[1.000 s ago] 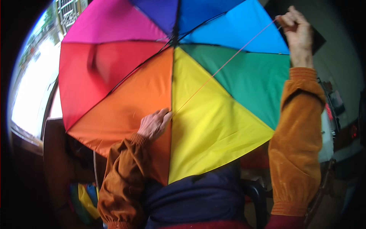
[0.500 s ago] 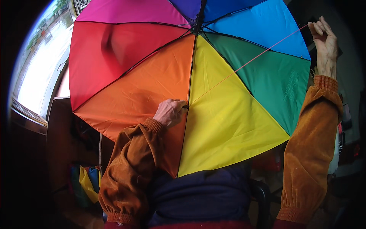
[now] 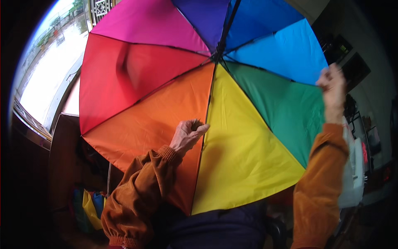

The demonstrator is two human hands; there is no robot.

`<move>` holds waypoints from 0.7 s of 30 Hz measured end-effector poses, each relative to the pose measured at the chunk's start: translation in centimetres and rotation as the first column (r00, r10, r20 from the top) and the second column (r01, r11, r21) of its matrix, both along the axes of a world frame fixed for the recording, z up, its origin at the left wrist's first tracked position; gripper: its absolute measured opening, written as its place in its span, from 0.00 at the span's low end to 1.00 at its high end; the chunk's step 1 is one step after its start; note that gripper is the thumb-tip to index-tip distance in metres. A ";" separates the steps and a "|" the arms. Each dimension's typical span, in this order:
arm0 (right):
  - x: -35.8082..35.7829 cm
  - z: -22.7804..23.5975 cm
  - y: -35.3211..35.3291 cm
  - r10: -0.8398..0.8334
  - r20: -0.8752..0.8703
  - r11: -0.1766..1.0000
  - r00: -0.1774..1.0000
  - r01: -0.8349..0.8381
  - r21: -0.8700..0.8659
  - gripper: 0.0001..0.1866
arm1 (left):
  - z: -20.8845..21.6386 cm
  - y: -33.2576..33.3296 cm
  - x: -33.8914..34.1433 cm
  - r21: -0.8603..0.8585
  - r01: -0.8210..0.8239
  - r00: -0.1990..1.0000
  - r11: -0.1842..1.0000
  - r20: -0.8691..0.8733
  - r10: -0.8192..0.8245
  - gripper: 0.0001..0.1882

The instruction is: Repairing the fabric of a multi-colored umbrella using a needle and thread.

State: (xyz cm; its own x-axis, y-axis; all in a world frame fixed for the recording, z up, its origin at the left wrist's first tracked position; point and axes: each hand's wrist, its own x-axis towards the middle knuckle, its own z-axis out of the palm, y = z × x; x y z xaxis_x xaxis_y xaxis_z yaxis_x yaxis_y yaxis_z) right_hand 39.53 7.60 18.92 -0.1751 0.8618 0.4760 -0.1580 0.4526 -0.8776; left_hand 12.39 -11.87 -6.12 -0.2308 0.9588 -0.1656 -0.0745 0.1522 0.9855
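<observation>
An opened multicoloured umbrella [image 3: 244, 153] spreads before me, its underside, black ribs and dark shaft [image 3: 226, 29] facing me. My left hand [image 3: 188, 135] is closed at the rib between the orange and yellow panels, thumb and fingertips pinched over it. Over at the right rim, beside the light blue and green panels, my right hand [image 3: 333, 89] is raised and blurred, with its fingers curled together. What sits between those fingers cannot be made out, and no thread shows now.
At the upper left is a bright opening to the outdoors [image 3: 49, 70] with a metal grille [image 3: 100, 7]. A yellow and blue folded cloth [image 3: 92, 207] lies at the lower left. A whitish object [image 3: 352, 174] stands right of my right sleeve.
The umbrella has shifted lower in view, my left hand with it. My right hand has come down and inward from its high position; the pink thread stretched between the hands is no longer visible.
</observation>
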 end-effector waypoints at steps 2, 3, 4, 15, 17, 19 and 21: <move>-3.5 -6.2 0.1 0.109 0.076 0.993 0.991 -0.112 0.037 0.04 | 1.9 0.3 -2.4 -0.024 -0.055 0.996 0.998 0.066 0.057 0.12; -6.0 -8.9 -1.2 0.077 0.109 0.997 0.991 -0.074 -0.034 0.04 | 2.1 1.1 -3.5 -0.059 -0.065 0.982 0.996 0.172 0.074 0.11; -6.9 -11.4 -1.9 0.113 0.145 0.988 0.983 -0.095 -0.124 0.03 | 1.4 3.3 -3.5 -0.045 -0.054 0.981 0.998 0.182 0.061 0.11; -17.9 -21.6 -3.8 0.193 0.781 0.976 0.594 -0.196 -0.092 0.08 | -4.5 10.9 -4.3 0.116 -0.359 0.931 0.926 0.117 0.347 0.09; -18.7 -22.7 -2.6 0.136 0.791 0.980 0.597 -0.200 -0.018 0.07 | -4.1 10.8 -4.0 0.145 -0.362 0.932 0.921 0.093 0.352 0.09; -19.4 -22.8 -2.1 0.072 0.843 0.974 0.533 -0.221 0.056 0.07 | -3.7 10.7 -4.2 0.130 -0.335 0.938 0.933 0.135 0.319 0.09; -20.1 -23.2 -2.0 0.008 0.883 0.958 0.470 -0.255 0.127 0.06 | -3.0 10.2 -4.2 0.089 -0.291 0.933 0.953 0.249 0.262 0.08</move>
State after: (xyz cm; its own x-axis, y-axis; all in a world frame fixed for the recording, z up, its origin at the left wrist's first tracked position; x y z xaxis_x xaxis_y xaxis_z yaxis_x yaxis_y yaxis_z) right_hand 19.42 5.55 -4.29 -0.7044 0.6890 0.1706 0.5517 0.6827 -0.4792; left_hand 8.15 -1.66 -9.13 -0.4589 0.8787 -0.1316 -0.3241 -0.0276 0.9456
